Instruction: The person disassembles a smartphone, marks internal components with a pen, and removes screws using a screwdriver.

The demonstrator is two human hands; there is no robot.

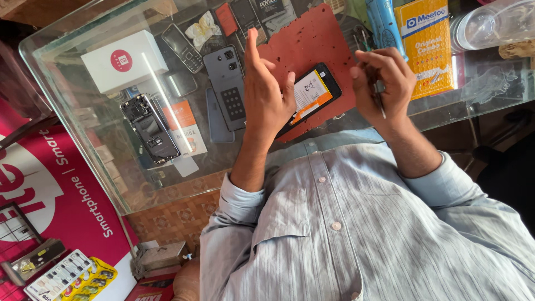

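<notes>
Opened phone (310,95) half hidden behind left hand (266,92), thin tool's (380,96) tip blurred — clear container (493,22) cut off by edge

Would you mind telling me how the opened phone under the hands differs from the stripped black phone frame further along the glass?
The opened phone with its white-orange battery lies on the red mat, partly under the left hand; the stripped black phone frame lies untouched on bare glass and shows circuitry, no battery. Both lie with backs removed.
</notes>
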